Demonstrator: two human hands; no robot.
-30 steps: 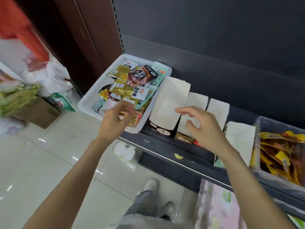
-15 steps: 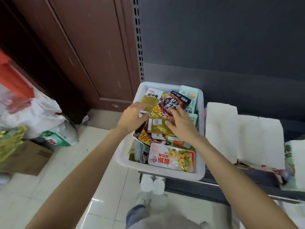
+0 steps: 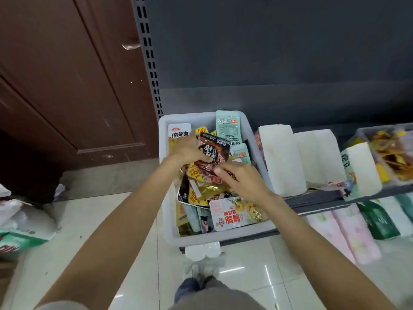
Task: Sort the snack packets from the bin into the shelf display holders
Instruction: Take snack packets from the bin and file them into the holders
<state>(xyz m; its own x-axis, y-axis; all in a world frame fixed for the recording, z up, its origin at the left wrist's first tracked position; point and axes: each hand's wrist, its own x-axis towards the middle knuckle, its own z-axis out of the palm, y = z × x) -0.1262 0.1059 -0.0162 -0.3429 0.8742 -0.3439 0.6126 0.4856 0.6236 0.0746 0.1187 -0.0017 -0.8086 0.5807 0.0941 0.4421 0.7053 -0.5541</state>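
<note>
A white bin [image 3: 165,198] on the shelf's left end holds several mixed snack packets: gold, mint green [image 3: 228,126], and a white-and-red one [image 3: 237,214] at the front. My left hand [image 3: 188,151] grips the left edge of a dark brown packet [image 3: 214,148] that is tilted up above the pile. Just below it, my right hand [image 3: 242,182] has curled fingers and pinches the same packet's lower end. Three white cardboard display holders [image 3: 281,159] [image 3: 318,157] [image 3: 362,168] stand to the right of the bin.
A clear tub [image 3: 362,133] of yellow and orange packets sits at the far right of the shelf. Pink and green packs [image 3: 348,233] fill the lower shelf. A brown door [image 3: 67,86] and the perforated shelf upright [image 3: 149,63] stand left. Bags [image 3: 24,224] lie on the tiled floor.
Both hands have closed in on the dark brown packet and lifted it off the pile. The left hand came over from the gold packet at the bin's left. The view moved closer.
</note>
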